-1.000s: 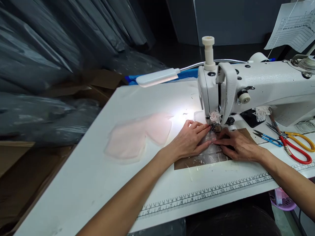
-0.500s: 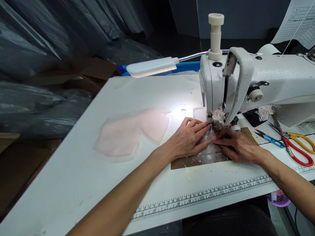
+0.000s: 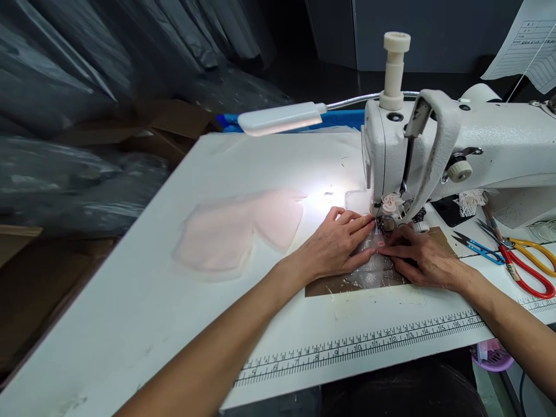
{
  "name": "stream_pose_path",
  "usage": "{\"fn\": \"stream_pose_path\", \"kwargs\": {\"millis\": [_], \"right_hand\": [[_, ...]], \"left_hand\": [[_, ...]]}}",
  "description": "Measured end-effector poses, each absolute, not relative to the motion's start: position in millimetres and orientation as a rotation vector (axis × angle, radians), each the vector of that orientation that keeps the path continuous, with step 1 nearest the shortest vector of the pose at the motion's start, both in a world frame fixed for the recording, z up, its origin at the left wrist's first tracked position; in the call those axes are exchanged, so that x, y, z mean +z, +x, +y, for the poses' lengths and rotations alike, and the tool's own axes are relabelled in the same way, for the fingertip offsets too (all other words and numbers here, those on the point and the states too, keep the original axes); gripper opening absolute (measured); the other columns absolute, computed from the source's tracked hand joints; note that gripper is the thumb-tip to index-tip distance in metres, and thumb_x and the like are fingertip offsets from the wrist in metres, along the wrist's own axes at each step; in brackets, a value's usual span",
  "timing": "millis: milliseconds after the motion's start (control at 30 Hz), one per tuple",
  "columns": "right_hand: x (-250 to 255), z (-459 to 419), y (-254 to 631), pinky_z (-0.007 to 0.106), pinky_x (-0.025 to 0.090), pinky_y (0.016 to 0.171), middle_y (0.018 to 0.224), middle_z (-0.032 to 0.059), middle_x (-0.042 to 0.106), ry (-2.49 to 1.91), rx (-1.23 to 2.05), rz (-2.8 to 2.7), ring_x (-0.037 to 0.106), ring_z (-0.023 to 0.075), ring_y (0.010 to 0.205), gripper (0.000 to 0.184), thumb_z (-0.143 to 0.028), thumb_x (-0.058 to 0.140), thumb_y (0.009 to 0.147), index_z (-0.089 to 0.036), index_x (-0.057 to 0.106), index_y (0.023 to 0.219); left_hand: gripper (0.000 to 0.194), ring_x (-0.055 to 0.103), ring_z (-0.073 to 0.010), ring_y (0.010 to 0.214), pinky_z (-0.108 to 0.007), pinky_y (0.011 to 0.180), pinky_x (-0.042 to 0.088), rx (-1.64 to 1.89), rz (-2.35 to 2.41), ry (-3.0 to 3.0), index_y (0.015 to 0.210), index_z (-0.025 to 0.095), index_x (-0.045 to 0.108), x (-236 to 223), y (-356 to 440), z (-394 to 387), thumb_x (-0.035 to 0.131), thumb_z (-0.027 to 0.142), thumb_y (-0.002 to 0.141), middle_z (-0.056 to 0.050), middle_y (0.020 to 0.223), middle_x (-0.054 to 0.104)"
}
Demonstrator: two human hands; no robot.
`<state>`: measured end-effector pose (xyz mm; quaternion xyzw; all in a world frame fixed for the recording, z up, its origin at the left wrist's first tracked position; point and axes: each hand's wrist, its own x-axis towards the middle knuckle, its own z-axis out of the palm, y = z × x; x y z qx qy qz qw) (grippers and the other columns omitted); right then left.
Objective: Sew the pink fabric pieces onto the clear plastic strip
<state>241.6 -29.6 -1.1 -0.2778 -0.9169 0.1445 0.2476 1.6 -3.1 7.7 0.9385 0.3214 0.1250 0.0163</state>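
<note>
My left hand [image 3: 341,240] lies palm down on a thin sheer fabric [image 3: 369,272] beside the presser foot [image 3: 386,225] of a white sewing machine [image 3: 393,156]. Its fingers are stretched out, with the thumb apart. My right hand [image 3: 423,258] rests on the other side, its index fingertip touching the fabric near a small pink mark [image 3: 381,244]. Its thumb stands apart and the farther fingers are bent near the foot. A pale pink fabric rosette [image 3: 392,204] hangs on the machine above the foot. The needle tip is too small to make out.
A flat pale pink fabric piece [image 3: 226,234] lies on the white table [image 3: 143,313] at left. Blue thread snips [image 3: 480,249], red-handled scissors [image 3: 521,272] and yellow-handled scissors [image 3: 534,249] lie at right. A lamp [image 3: 282,119] hangs over the table. A printed ruler [image 3: 360,347] runs along its front edge.
The camera view has shifted, so the machine sits farther right in the picture. Both hands stay at the presser foot, with hardly any movement over the fabric.
</note>
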Motion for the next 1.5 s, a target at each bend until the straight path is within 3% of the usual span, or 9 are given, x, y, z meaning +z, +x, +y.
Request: {"fn": "stream_pose_path", "kwargs": {"millis": [367, 833, 967, 1200, 1500], "right_hand": [[-1.9, -29.6, 242.3, 0.046, 0.056, 0.088, 0.107, 0.0118, 0.061, -0.783, 0.425, -2.502, 0.057, 0.0238, 0.1, 0.033, -0.017, 0.048, 0.094, -0.022, 0.07, 0.118], [-5.8, -29.1, 243.1, 0.047, 0.057, 0.089, 0.105, 0.0124, 0.061, -0.767, 0.426, -2.449, 0.058, 0.0234, 0.1, 0.031, -0.02, 0.048, 0.095, -0.019, 0.071, 0.116], [-3.9, -29.2, 243.1, 0.046, 0.057, 0.088, 0.105, 0.0138, 0.061, -0.754, 0.421, -2.448, 0.058, 0.0241, 0.101, 0.031, -0.019, 0.049, 0.094, -0.016, 0.072, 0.114], [-1.4, -30.1, 244.4, 0.047, 0.055, 0.089, 0.104, 0.0118, 0.061, -0.798, 0.439, -2.507, 0.057, 0.0239, 0.098, 0.034, -0.017, 0.047, 0.094, -0.021, 0.07, 0.118], [-4.7, -32.5, 240.5, 0.046, 0.053, 0.091, 0.106, 0.0137, 0.06, -0.855, 0.392, -2.493, 0.056, 0.0246, 0.1, 0.036, -0.016, 0.042, 0.096, -0.018, 0.067, 0.123]], "left_hand": [[0.05, 0.056, -0.0318, 0.104, -0.05, 0.093, 0.038, 0.419, 0.98, 2.881, 0.125, 0.015, 0.063, 5.6, 1.1, -2.5, 0.037, 0.047, 0.098, -0.016, 0.116, 0.069], [0.047, 0.059, -0.0303, 0.102, -0.046, 0.09, 0.039, 0.339, 1.014, 3.044, 0.123, 0.011, 0.062, 7.6, 4.4, -6.4, 0.037, 0.043, 0.099, -0.016, 0.118, 0.068], [0.041, 0.059, -0.0296, 0.101, -0.044, 0.086, 0.042, 0.475, 0.998, 3.117, 0.119, 0.009, 0.062, 5.7, 5.2, -8.2, 0.042, 0.04, 0.098, -0.017, 0.115, 0.068], [0.013, 0.061, -0.0155, 0.073, -0.03, 0.068, 0.047, 0.966, 0.592, 3.199, 0.087, 0.015, 0.065, -3.0, 7.8, -8.4, 0.054, 0.015, 0.094, -0.004, 0.089, 0.073], [0.022, 0.063, -0.0199, 0.08, -0.035, 0.071, 0.05, 0.746, 0.669, 3.09, 0.098, 0.014, 0.069, 7.6, -0.2, -12.7, 0.054, 0.029, 0.092, -0.01, 0.105, 0.072]]}}
